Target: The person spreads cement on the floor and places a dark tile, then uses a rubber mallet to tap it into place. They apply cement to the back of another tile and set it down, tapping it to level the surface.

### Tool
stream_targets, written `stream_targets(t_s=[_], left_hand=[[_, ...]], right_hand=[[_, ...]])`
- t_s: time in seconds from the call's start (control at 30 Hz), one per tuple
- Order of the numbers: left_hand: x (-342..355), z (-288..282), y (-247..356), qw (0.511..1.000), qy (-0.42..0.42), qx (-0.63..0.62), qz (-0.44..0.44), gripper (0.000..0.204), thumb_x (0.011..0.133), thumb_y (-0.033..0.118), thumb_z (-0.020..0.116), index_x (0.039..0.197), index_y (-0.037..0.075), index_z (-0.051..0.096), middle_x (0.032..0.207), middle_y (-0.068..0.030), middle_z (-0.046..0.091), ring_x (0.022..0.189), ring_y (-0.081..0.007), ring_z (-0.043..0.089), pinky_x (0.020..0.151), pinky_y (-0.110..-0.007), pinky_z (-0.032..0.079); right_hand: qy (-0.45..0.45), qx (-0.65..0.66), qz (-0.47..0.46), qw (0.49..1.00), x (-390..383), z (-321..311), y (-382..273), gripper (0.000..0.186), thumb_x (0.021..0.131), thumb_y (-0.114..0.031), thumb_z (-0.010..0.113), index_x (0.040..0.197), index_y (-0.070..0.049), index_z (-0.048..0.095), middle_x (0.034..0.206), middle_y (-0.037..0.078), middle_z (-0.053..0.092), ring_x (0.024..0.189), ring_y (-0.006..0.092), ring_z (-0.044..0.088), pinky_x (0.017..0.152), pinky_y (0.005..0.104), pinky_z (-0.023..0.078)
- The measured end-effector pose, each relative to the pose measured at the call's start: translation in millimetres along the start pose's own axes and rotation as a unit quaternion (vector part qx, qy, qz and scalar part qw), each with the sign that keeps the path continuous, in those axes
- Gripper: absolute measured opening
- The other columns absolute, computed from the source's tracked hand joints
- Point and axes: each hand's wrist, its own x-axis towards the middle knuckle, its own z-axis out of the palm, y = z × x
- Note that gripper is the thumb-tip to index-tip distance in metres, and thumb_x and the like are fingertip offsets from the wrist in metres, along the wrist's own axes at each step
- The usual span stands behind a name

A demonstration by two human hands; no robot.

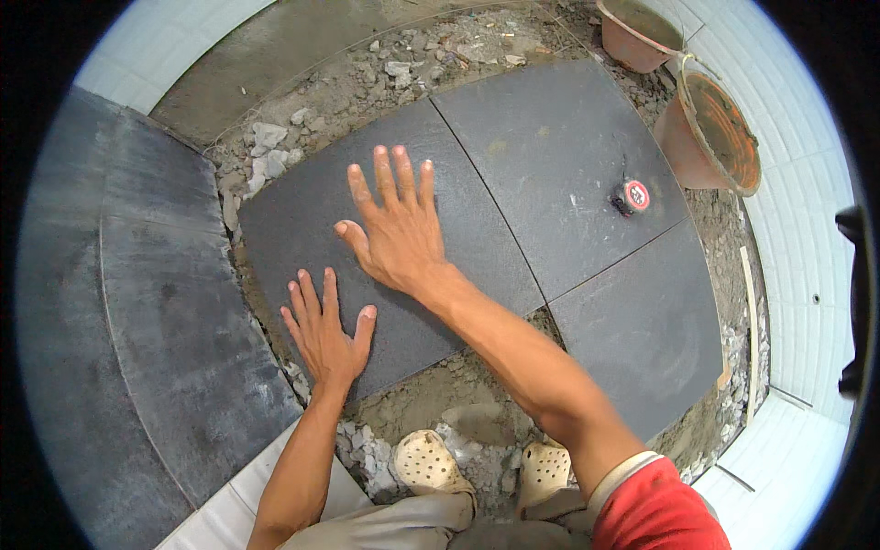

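A dark grey floor tile (302,220) lies in front of me on a bed of mortar and rubble. Flat on its near left part rests my left hand (325,339), fingers stretched and thumb out. My right hand (399,229) is spread on the same tile, farther away and nearer its middle. Neither hand holds anything. A second grey tile (550,137) adjoins it at the far right, across a narrow dark joint, and a third tile (642,321) lies on the near right. On the second tile sits a tape measure (631,196) with a red and white round label.
Two mortar-stained buckets (701,137) (637,37) stand at the far right by the white tiled wall (807,229). Rubble (266,147) borders the far side. Dark wall tiles (174,293) rise on the left. A thin pale strip (749,321) lies along the right. My clogs (429,461) stand on rubble.
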Motion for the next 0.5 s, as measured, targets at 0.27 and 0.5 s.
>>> stream_targets(t_s=[0.27,0.5], left_hand=[[0.4,1.9,0.5,1.0,0.014,-0.002,-0.007,0.081,0.091,0.05,0.065,0.158,0.015,0.038,0.168,-0.0216,0.022,0.155,-0.0426,0.016,0.123,-0.062,0.01],[-1.4,7.5,-0.5,0.999,0.039,-0.001,-0.002,0.078,0.091,0.046,0.066,0.159,0.018,0.039,0.168,-0.0175,0.024,0.156,-0.0395,0.017,0.123,-0.061,0.011]], right_hand=[[-0.072,0.01,0.035,0.997,-15.0,-13.4,-7.1,0.075,0.1,-0.05,0.053,0.157,-0.006,0.035,0.164,0.029,0.022,0.154,0.0468,0.013,0.121,0.0675,0.01],[-0.136,0.047,0.031,0.989,-67.5,-32.6,-16.5,0.072,0.099,-0.046,0.056,0.156,-0.007,0.038,0.164,0.029,0.022,0.155,0.0468,0.011,0.122,0.0666,0.009]])
